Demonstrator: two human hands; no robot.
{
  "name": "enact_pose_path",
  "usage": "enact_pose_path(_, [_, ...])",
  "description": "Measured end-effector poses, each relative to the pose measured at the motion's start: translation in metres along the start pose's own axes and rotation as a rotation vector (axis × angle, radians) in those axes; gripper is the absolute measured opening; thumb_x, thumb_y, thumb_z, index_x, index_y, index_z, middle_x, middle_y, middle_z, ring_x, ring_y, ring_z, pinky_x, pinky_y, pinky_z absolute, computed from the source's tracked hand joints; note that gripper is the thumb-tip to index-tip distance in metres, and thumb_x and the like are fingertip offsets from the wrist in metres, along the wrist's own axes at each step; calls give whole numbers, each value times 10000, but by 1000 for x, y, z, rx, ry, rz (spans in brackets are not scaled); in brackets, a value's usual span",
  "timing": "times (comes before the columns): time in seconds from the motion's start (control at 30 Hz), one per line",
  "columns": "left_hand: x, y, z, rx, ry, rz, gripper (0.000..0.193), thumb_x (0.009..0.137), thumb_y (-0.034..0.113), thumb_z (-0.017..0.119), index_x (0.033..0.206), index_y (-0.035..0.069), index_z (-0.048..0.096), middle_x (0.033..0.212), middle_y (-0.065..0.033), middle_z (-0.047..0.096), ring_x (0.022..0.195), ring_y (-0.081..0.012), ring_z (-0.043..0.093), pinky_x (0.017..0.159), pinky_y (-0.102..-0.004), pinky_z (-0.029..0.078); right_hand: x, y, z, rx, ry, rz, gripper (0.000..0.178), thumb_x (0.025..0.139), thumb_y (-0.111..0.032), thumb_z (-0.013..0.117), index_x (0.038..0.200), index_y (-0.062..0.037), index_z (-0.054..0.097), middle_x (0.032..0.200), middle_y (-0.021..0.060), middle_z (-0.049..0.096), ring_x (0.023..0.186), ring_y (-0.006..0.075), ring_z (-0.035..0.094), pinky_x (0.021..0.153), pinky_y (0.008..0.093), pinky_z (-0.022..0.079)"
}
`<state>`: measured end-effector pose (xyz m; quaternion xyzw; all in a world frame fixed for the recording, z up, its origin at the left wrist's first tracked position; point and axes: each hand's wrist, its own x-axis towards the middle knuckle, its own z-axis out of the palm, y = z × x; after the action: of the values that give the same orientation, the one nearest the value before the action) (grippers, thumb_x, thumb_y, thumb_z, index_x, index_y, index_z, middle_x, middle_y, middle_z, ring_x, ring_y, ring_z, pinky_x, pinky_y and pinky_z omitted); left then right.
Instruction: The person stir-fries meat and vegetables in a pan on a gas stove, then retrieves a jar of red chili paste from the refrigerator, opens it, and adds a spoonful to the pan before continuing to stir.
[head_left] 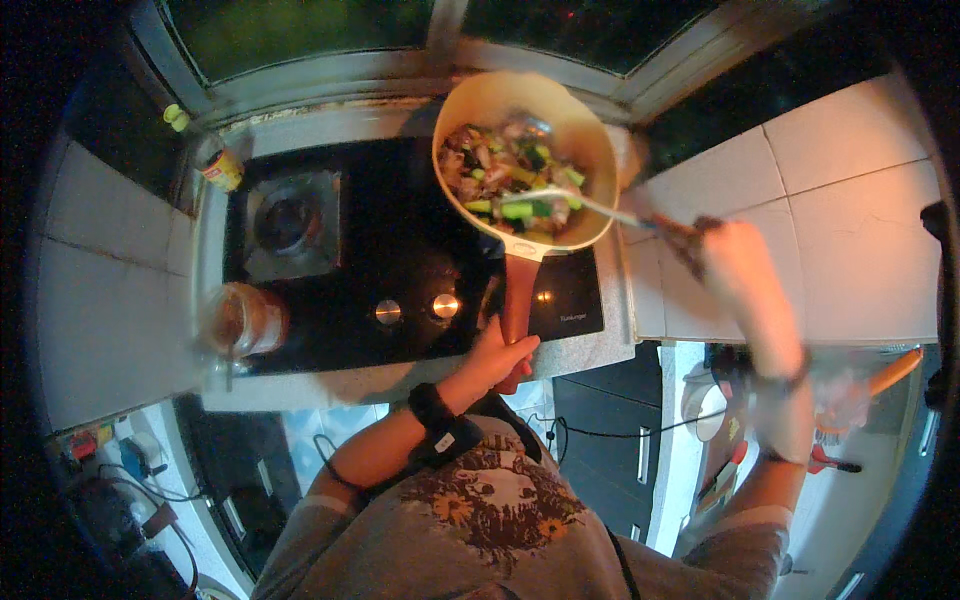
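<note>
A cream-coloured frying pan (pixel 590 130) full of chopped vegetables and other pieces sits over the right burner of a black gas hob (pixel 400 240). My left hand (pixel 497 355) grips the pan's reddish-brown handle (pixel 518 300) near its end. My right hand (pixel 735 262), blurred by motion, holds the handle of a metal spatula (pixel 585 200) whose blade reaches into the food in the pan. A dark band is around my left wrist.
The hob's left burner (pixel 290 222) is bare, and two knobs (pixel 415 310) sit at its front. A glass jar (pixel 240 322) stands left of the hob, a small yellow-lidded jar (pixel 222 168) at the back left. White tiled counter (pixel 850 220) lies to the right. Windows are behind.
</note>
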<state>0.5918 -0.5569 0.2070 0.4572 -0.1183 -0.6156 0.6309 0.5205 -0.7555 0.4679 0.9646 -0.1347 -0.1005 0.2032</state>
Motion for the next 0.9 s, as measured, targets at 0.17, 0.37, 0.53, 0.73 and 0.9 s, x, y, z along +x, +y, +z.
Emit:
enact_pose_path(0.17, [3, -2, 4, -20, 17, 83, 347, 833, 101, 619, 1087, 52, 388, 755, -45, 527, 546, -145, 545, 474, -302, 466, -14, -36, 0, -25, -265, 72, 262, 884, -208, 481, 1111, -171, 608, 697, 108, 611, 627, 281, 623, 540, 388, 503])
enact_pose_path(0.37, [5, -3, 2, 26, 15, 31, 368, 824, 116, 633, 1072, 50, 370, 756, -48, 535, 525, -153, 539, 477, -314, 477, 47, -83, 82, 110, -94, 355, 241, 897, -230, 461, 1068, -139, 604, 699, 145, 614, 640, 341, 622, 542, 421, 510])
enact_pose_path(0.53, [7, -7, 2, -49, -8, 98, 382, 810, 128, 651, 1051, 29, 373, 725, -65, 532, 522, -164, 557, 469, -324, 504, 47, -67, 36, 142, -162, 285, 219, 885, -254, 504, 1028, -140, 623, 674, 153, 611, 636, 328, 618, 534, 418, 510])
enact_pose_path(0.73, [12, -7, 0, 66, -14, -21, 396, 808, 107, 645, 1066, 3, 362, 737, -83, 515, 533, -177, 560, 455, -322, 528, 87, -104, 13, 146, -185, 221, 216, 882, -262, 504, 882, -97, 643, 665, 160, 617, 622, 356, 616, 550, 427, 512])
enact_pose_path(0.9, [11, -12, 1, -16, -2, -4, 406, 806, 92, 640, 1075, -3, 351, 726, -87, 512, 525, -182, 559, 443, -320, 512, 127, -81, 51, 195, -113, 346, 238, 853, -273, 547, 834, -59, 650, 762, 189, 633, 716, 359, 620, 634, 422, 517])
